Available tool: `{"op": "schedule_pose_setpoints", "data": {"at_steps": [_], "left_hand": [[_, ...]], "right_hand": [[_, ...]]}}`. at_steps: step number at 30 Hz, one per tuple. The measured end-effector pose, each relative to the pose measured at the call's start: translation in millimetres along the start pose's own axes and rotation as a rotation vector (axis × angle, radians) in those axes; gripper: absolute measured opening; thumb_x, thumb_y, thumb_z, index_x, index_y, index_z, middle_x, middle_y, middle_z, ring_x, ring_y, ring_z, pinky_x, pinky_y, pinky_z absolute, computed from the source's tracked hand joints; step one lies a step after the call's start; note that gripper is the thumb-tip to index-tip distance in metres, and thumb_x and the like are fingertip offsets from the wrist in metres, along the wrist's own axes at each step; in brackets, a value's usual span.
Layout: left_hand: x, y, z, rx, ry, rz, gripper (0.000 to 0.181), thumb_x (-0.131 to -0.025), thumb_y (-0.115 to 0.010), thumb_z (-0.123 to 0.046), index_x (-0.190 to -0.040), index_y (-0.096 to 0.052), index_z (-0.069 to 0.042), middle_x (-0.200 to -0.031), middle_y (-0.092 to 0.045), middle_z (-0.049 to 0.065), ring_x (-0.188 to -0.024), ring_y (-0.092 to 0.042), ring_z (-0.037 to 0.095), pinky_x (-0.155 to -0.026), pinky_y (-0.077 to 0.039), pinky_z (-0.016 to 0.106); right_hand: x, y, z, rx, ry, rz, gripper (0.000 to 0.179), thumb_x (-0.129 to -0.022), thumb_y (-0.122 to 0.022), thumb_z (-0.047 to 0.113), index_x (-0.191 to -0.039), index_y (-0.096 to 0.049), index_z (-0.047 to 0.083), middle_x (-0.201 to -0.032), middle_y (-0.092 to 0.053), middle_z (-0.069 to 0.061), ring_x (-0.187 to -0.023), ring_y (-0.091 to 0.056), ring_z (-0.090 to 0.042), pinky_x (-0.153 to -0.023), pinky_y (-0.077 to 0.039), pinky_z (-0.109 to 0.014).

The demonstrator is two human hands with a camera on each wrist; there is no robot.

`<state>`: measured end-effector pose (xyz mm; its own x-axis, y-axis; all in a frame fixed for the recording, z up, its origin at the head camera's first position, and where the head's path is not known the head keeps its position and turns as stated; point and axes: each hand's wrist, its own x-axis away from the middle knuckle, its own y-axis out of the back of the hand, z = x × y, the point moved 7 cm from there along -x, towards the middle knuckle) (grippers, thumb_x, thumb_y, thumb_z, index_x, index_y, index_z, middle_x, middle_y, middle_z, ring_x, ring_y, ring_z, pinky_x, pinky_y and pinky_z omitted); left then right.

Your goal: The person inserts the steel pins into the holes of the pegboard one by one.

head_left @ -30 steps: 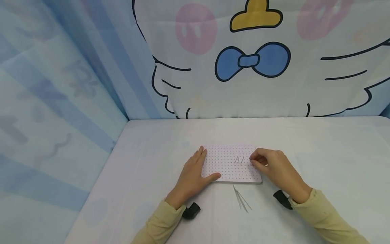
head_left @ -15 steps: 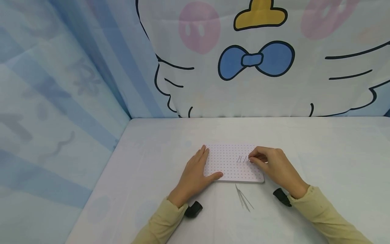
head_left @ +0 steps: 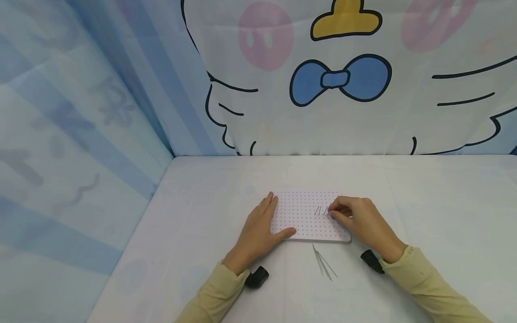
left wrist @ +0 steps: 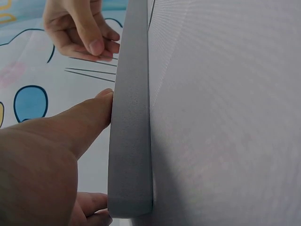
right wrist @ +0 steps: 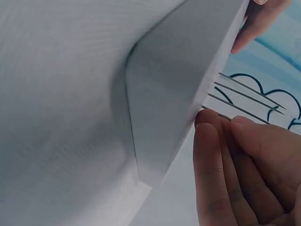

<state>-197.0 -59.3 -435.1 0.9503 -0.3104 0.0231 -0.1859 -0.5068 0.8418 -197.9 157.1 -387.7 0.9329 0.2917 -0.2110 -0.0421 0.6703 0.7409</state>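
A white board [head_left: 296, 213] with rows of small dots lay flat on the middle of the white tabletop [head_left: 210, 202]; the left hand [head_left: 258, 233] was spread over its left side, with the fingers along the left edge and the thumb on the near edge. The right hand [head_left: 365, 224] was at the board's right side, pinching a thin pin [right wrist: 222, 115] between thumb and finger; the pin's tip seemed to touch the board, but the fingers hid part of it, so it was hard to be sure. Three standing pins [right wrist: 249, 98] stuck up from the board just left of that hand; a little bunch of loose pins [head_left: 323, 264] lay on the tabletop, near side of the board; on the far side hung a cloth [head_left: 274, 121] with a blue bow [head_left: 335, 80] on it.
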Motion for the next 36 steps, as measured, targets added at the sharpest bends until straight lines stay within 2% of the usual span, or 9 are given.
{"op": "schedule_pose_setpoints", "data": {"at_steps": [4,7,14,17,27,36], "left_hand": [[0.8,-0.3,-0.8,0.006,-0.006,-0.004,0.097,-0.087,-0.066,-0.059,-0.158,-0.024,-0.006,-0.166,-0.016,0.008,-0.152,-0.018,0.028,-0.122,-0.02,0.048],[1.2,-0.7,-0.9,0.006,-0.004,-0.004,0.097,-0.088,-0.066,-0.058,-0.158,-0.024,-0.006,-0.166,-0.016,0.008,-0.152,-0.018,0.028,-0.122,-0.02,0.048],[0.8,0.7,-1.2,0.002,-0.005,-0.005,0.097,-0.088,-0.066,-0.058,-0.158,-0.024,-0.005,-0.166,-0.015,0.008,-0.153,-0.017,0.027,-0.123,-0.019,0.047],[0.8,0.9,-0.9,0.001,-0.003,-0.005,0.097,-0.088,-0.066,-0.058,-0.158,-0.024,-0.005,-0.166,-0.015,0.008,-0.153,-0.017,0.027,-0.123,-0.02,0.047],[1.1,0.2,-1.4,-0.001,-0.001,-0.003,0.097,-0.088,-0.066,-0.058,-0.158,-0.023,-0.006,-0.166,-0.016,0.008,-0.153,-0.017,0.028,-0.123,-0.02,0.048],[1.2,0.0,-3.2,0.0,0.007,-0.005,0.097,-0.088,-0.066,-0.058,-0.157,-0.024,-0.005,-0.166,-0.016,0.008,-0.152,-0.018,0.028,-0.122,-0.021,0.049]], "right_hand": [[0.2,-1,-1,0.003,-0.017,0.008,0.009,-0.084,-0.075,-0.002,-0.093,-0.074,0.002,-0.089,-0.075,-0.007,-0.078,-0.07,-0.016,-0.071,-0.059,-0.031],[1.5,1,1,0.014,-0.032,0.009,0.016,-0.085,-0.075,0.0,-0.1,-0.073,-0.003,-0.095,-0.075,-0.011,-0.081,-0.072,-0.021,-0.073,-0.059,-0.036],[11.1,16,12,0.086,-0.029,-0.071,0.027,-0.086,-0.073,0.005,-0.112,-0.068,-0.003,-0.108,-0.071,-0.015,-0.087,-0.069,-0.029,-0.078,-0.056,-0.048],[16.5,18,16,0.098,-0.022,-0.083,0.025,-0.087,-0.072,0.004,-0.111,-0.068,-0.001,-0.107,-0.07,-0.012,-0.086,-0.067,-0.026,-0.078,-0.056,-0.045],[30.1,14,27,0.136,-0.018,-0.033,0.014,-0.087,-0.075,0.01,-0.101,-0.072,0.008,-0.097,-0.07,0.0,-0.085,-0.063,-0.018,-0.074,-0.055,-0.039],[37.9,9,32,0.171,0.0,-0.006,0.014,-0.085,-0.078,0.016,-0.097,-0.073,0.013,-0.09,-0.067,0.006,-0.082,-0.062,-0.013,-0.072,-0.054,-0.035]]}}
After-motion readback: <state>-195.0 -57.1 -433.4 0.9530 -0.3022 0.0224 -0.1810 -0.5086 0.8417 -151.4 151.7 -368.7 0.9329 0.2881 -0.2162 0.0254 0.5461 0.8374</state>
